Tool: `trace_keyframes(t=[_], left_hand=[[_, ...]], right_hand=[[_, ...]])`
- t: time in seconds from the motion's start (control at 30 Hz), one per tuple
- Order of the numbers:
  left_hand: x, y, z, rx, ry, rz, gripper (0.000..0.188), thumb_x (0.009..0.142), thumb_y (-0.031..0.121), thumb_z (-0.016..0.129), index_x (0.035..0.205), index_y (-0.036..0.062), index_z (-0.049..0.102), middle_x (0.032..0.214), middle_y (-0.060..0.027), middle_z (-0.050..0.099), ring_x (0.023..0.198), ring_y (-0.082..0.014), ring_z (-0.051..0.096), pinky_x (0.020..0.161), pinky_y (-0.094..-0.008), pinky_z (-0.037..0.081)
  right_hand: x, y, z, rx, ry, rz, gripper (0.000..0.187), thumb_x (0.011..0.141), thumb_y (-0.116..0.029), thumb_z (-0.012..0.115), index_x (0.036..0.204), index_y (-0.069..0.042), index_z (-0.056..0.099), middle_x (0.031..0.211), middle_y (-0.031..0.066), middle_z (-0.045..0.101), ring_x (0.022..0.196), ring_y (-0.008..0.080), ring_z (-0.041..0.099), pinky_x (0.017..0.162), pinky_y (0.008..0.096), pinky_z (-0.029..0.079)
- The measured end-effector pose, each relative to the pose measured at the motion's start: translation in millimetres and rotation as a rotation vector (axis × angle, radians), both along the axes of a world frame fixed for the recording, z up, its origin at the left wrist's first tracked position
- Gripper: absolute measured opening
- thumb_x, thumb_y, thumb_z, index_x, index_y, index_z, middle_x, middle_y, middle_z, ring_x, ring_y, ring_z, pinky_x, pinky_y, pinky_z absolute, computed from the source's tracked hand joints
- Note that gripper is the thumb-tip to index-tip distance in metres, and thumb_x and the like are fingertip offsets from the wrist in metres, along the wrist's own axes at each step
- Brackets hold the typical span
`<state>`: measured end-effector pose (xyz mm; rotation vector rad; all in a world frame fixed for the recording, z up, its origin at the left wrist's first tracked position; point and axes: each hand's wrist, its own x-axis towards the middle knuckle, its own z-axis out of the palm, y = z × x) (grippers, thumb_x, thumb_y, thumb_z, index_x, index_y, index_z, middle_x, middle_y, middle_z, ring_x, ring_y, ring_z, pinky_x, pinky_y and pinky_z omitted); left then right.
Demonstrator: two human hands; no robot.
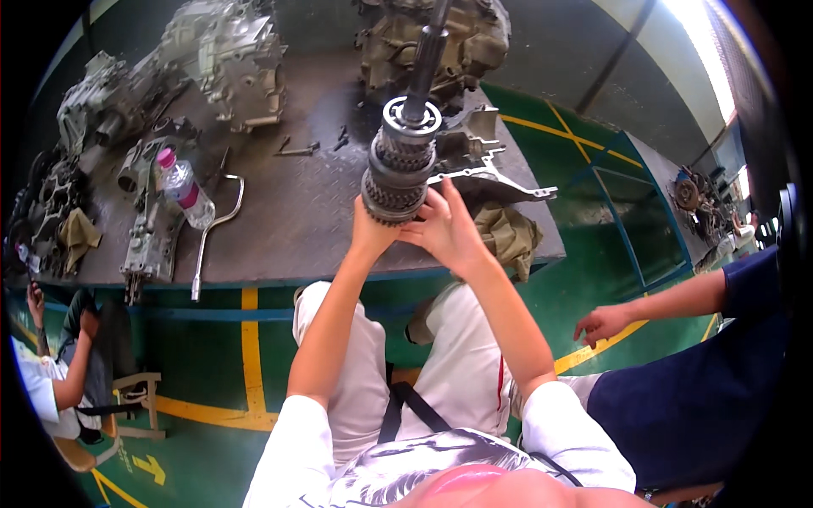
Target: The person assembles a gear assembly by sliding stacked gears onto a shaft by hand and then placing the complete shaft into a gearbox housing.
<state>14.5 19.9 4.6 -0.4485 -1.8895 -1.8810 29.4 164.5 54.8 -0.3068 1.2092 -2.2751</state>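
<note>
Gear shaft [405, 161]: held upright over bench [296, 229], left hand [373, 233] and right hand [449, 230] each in closed grip on its lower gears. Clear bottle [185, 188], pink cap and label, lies bench-left

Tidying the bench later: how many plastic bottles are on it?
1. A clear plastic bottle with a pink cap lies on the dark metal workbench, left of the gear shaft both hands hold. Others may be hidden behind the gearbox housings.
</note>
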Motion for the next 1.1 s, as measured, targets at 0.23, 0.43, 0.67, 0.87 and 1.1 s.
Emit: trace_keyframes(t=[0.23, 0.43, 0.67, 0.87, 1.1], left_hand=[[3, 2, 15, 0.142, -0.098, -0.087, 0.031, 0.073, 0.009, 0.076, 0.101, 0.0016, 0.065, 0.093, -0.0092, 0.070, 0.085, -0.0155, 0.066, 0.071, -0.0295, 0.053], [-1, -8, 8, -0.011, -0.070, -0.062, 0.033, 0.074, 0.010, 0.074, 0.105, 0.0031, 0.065, 0.096, -0.0089, 0.070, 0.084, -0.0155, 0.065, 0.070, -0.0292, 0.053], [-4, -15, 2, -0.093, -0.063, -0.098, 0.038, 0.074, 0.012, 0.074, 0.110, 0.0052, 0.063, 0.105, -0.0116, 0.067, 0.096, -0.0213, 0.063, 0.083, -0.0336, 0.049], [-13, -18, 1, -0.089, -0.164, -0.199, 0.038, 0.076, 0.007, 0.071, 0.113, 0.0058, 0.061, 0.106, -0.0083, 0.066, 0.095, -0.0175, 0.062, 0.082, -0.0320, 0.050], [-8, -26, 12, -0.096, -0.185, -0.296, 0.039, 0.071, 0.009, 0.077, 0.108, 0.0069, 0.064, 0.099, -0.0059, 0.069, 0.091, -0.0162, 0.063, 0.081, -0.0322, 0.050]], right_hand=[[-6, -1, 4, 0.050, 0.057, 0.015, 0.052, 0.098, -0.045, 0.039, 0.136, -0.009, 0.039, 0.124, 0.0159, 0.053, 0.110, 0.0300, 0.055, 0.097, 0.0468, 0.043], [-2, -9, 12, 0.117, 0.050, -0.042, 0.054, 0.097, -0.046, 0.044, 0.134, -0.007, 0.041, 0.124, 0.0176, 0.053, 0.110, 0.0289, 0.056, 0.097, 0.0453, 0.043], [2, -9, 15, 0.132, 0.022, -0.073, 0.052, 0.095, -0.044, 0.049, 0.130, -0.006, 0.046, 0.119, 0.0175, 0.055, 0.110, 0.0297, 0.055, 0.098, 0.0470, 0.042], [0, -6, 14, 0.125, -0.006, -0.085, 0.049, 0.093, -0.042, 0.054, 0.127, -0.008, 0.049, 0.115, 0.0141, 0.056, 0.107, 0.0272, 0.055, 0.096, 0.0456, 0.041], [-1, -6, 16, 0.134, 0.007, -0.066, 0.046, 0.093, -0.042, 0.053, 0.125, -0.008, 0.050, 0.111, 0.0123, 0.058, 0.099, 0.0230, 0.057, 0.092, 0.0429, 0.043]])
